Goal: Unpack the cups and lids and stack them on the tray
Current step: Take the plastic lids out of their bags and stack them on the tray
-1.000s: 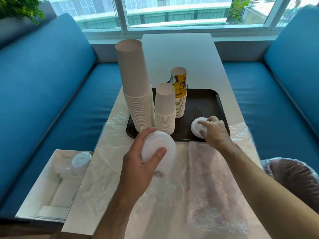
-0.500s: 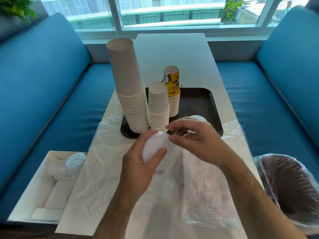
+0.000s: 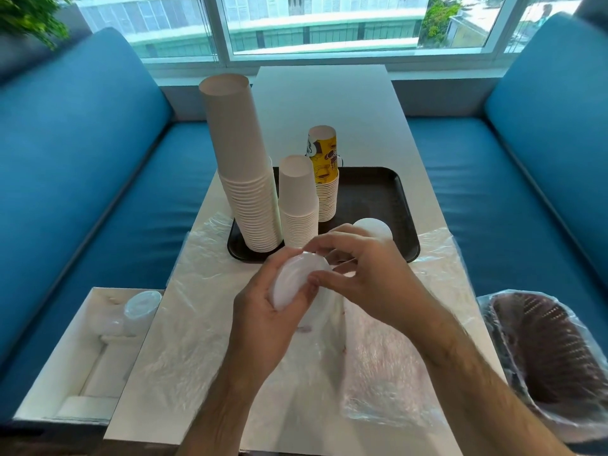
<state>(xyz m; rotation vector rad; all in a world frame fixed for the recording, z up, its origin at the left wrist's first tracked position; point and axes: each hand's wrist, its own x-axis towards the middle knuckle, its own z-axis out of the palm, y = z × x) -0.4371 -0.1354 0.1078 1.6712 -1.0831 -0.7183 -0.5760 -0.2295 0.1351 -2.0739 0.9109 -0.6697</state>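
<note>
left hand (image 3: pixel 263 311) gripping lids (image 3: pixel 297 281) | right hand (image 3: pixel 365 274) pinching top lid | risk: several lifting together, spilling past tray (image 3: pixel 388 192) at 12 o'clock

You've got blue padded benches (image 3: pixel 82 179) both sides, a bag-lined brown wicker bin (image 3: pixel 556 357) near right, green plant (image 3: pixel 29 14) far left.

Right hand brought back to the lids
The right hand (image 3: pixel 368 278) was withdrawn from the tray (image 3: pixel 391 205) and closed on the lid stack (image 3: pixel 296 281).

Three cup stacks (image 3: pixel 263 205) crowded the tray's (image 3: pixel 399 192) left half (its right half lay open past one lid (image 3: pixel 375 227)).
</note>
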